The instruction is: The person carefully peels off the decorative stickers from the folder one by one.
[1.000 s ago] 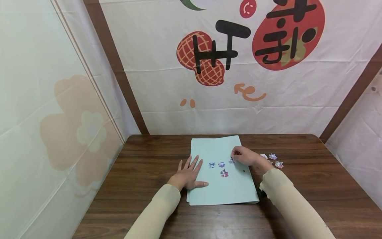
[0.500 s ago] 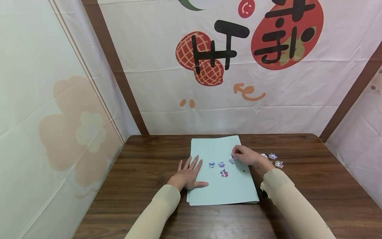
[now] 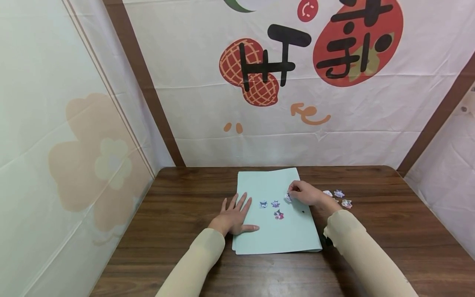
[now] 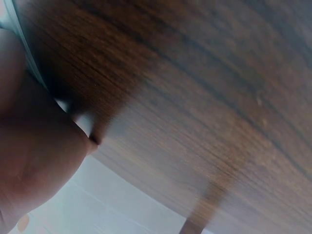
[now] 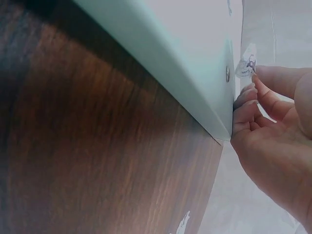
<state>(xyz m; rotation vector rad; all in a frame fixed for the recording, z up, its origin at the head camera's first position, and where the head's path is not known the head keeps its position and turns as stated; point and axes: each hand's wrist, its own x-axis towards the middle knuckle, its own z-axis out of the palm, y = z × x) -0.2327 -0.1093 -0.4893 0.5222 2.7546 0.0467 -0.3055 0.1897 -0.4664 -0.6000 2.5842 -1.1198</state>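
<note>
A pale green folder (image 3: 274,239) lies on the wooden table. My left hand (image 3: 234,218) rests spread over its left edge, fingers straight; the left wrist view catches only part of that hand (image 4: 34,161). Over the folder's right side, my right hand (image 3: 305,193) pinches a small cartoon sticker (image 3: 288,198) between thumb and forefinger. In the right wrist view the sticker (image 5: 246,66) is tilted up from the surface, while the curled lower fingers (image 5: 246,112) rest at the folder. Left of it, a blue-grey sticker (image 3: 263,204), a purple sticker (image 3: 275,203) and a red-pink sticker (image 3: 278,214) lie flat.
Several loose stickers (image 3: 346,203) lie on the table (image 3: 389,231) right of the folder, partly behind the right forearm. A small dark round button (image 3: 303,211) sits near the folder's right edge. Behind the table hangs a printed white cloth (image 3: 200,107).
The pinched sticker has risen slightly and turned in the right fingers, showing more of its face. The left hand, folder and other stickers keep their places.
</note>
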